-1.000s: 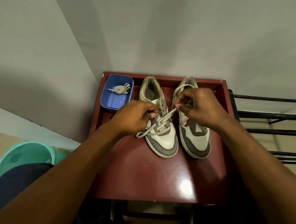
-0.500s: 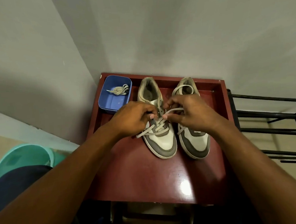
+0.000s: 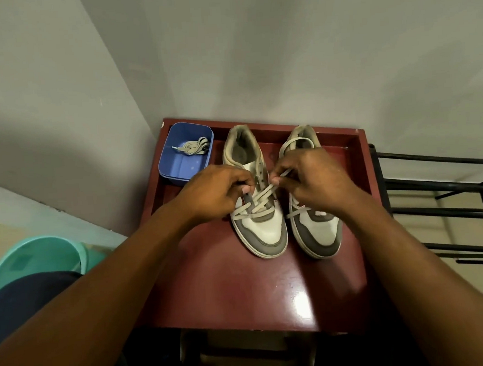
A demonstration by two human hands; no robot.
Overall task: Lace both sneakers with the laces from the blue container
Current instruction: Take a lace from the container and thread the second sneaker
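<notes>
Two grey-and-white sneakers stand side by side on a dark red table, toes toward me. The left sneaker has a beige lace crossed through its lower eyelets. My left hand grips the left side of that sneaker at the eyelets. My right hand pinches a free end of the lace above the tongue and covers the middle of the right sneaker. A blue container at the table's back left holds a second coiled lace.
The table stands in a corner against grey walls, with a raised rim along its back and sides. A black metal rack is close on the right. A teal plastic tub sits on the floor at the left.
My right hand has shifted left from over the right sneaker toward the left sneaker's tongue, carrying the lace end with it. My left hand has stayed at the eyelets.
</notes>
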